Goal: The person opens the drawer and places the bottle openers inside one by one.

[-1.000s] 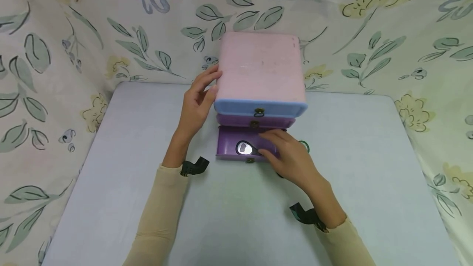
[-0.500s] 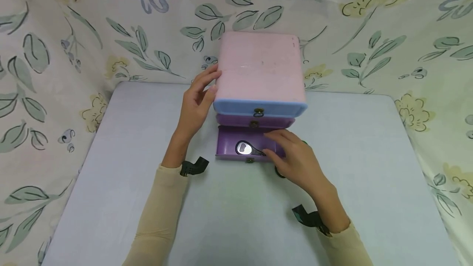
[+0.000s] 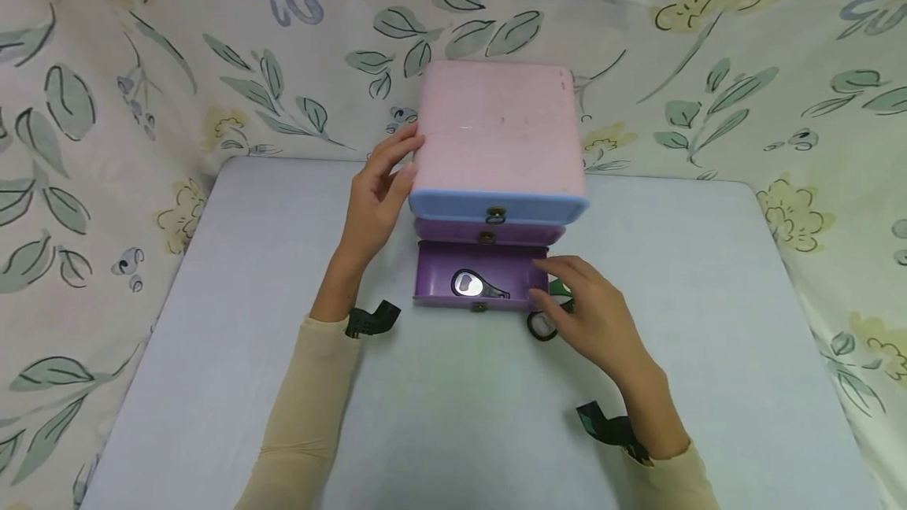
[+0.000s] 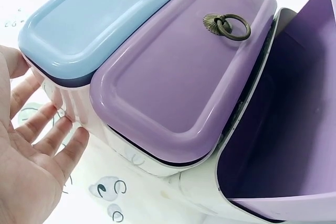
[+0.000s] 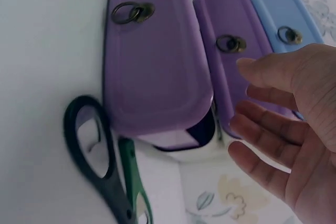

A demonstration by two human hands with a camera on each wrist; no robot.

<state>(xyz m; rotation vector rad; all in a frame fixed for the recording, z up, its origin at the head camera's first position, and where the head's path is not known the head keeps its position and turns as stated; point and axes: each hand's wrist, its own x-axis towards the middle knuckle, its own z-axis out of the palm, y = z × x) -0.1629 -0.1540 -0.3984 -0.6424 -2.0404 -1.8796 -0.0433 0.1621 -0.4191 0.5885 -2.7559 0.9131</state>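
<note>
A small chest of drawers with a pink top (image 3: 499, 128) stands at the back of the table. Its bottom purple drawer (image 3: 432, 274) is pulled out. Inside lies a small teardrop-shaped black item with a shiny oval face (image 3: 468, 284). My left hand (image 3: 375, 203) rests against the chest's left side, fingers extended. My right hand (image 3: 598, 321), holding nothing, hovers at the drawer's right end with fingers apart and gently bent. Below it lie scissors (image 3: 542, 327) with dark and green handles, partly hidden by that hand; the right wrist view shows their dark loop (image 5: 71, 129) beside the drawer.
Above the pulled-out drawer are a closed purple drawer (image 4: 168, 72) and a closed blue drawer (image 4: 100, 19), each with a brass ring pull. Behind the white table (image 3: 453, 423) hangs a floral cloth (image 3: 298, 77).
My right hand has moved right and back from over the drawer's inside, baring the black item's narrow end and more of the scissors. My left hand stays put.
</note>
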